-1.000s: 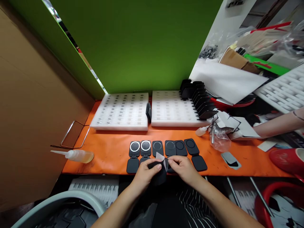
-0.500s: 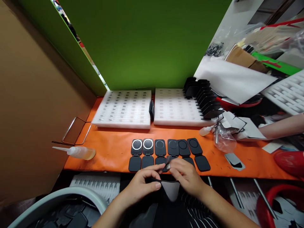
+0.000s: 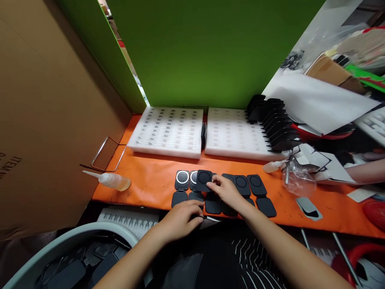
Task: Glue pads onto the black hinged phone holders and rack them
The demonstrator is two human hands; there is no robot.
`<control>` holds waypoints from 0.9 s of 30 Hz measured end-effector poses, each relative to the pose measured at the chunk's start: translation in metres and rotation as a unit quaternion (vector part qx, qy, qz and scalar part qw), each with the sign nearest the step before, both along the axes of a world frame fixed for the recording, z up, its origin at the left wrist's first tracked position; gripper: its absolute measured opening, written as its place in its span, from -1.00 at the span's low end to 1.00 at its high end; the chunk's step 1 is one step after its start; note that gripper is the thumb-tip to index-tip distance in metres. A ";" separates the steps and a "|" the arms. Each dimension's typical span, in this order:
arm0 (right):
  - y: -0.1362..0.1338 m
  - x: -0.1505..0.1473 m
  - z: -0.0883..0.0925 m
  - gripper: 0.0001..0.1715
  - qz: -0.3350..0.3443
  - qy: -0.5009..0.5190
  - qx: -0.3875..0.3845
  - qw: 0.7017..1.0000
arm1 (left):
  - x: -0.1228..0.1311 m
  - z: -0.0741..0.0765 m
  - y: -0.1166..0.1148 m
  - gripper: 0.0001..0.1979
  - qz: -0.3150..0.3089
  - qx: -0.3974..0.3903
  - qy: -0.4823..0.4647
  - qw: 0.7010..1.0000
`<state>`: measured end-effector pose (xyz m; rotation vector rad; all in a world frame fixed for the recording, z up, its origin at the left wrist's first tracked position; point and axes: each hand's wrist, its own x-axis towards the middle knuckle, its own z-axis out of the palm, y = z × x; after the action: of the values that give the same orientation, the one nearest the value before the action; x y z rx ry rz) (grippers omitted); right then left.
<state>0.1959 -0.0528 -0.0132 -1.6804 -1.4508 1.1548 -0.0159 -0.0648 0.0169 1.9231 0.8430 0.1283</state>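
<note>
My right hand (image 3: 227, 193) pinches a black square pad (image 3: 204, 179) with a ring mark, holding it over the row of hinged black folding pads. It covers part of the second and third ones. My left hand (image 3: 182, 218) is lower, at the table's front edge, with thumb and fingers curled around the edge of a grey sheet with a black rim (image 3: 211, 220); most of that sheet is hidden. On the left, two folding pads show white rings, such as this one (image 3: 182, 178). Farther right, others have plain black faces (image 3: 256, 184).
White foam trays (image 3: 168, 150) stand at the back, the right one carrying upright black plates (image 3: 278, 124). A dropper bottle (image 3: 114, 181) lies left, a smaller one (image 3: 273, 166) right. A grey tub (image 3: 75, 233) of black parts is below left. Another person's arm (image 3: 367, 168) enters from the right.
My right hand has moved up and forward from near my left hand, and now holds the square pad over the row. My left hand stays low. The view has shifted slightly.
</note>
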 end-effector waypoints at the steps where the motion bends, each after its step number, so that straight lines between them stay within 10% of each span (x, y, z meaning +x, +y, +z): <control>1: 0.006 -0.005 -0.007 -0.75 0.009 0.003 0.001 1.000 | 0.003 -0.002 0.001 -0.89 -0.028 0.024 0.018 0.999; 11: 0.020 -0.018 -0.028 -0.75 0.056 -0.047 -0.004 0.997 | 0.007 -0.030 -0.003 -0.83 -0.043 0.095 0.044 0.994; 27: 0.015 -0.026 -0.019 -0.79 0.046 -0.108 0.011 0.993 | 0.008 -0.029 -0.001 -0.81 -0.047 0.086 0.055 0.994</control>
<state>0.1695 -0.0378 -0.0325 -1.7838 -1.6820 1.0244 -0.0080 -0.0658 -0.0121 2.1439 0.8353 0.0393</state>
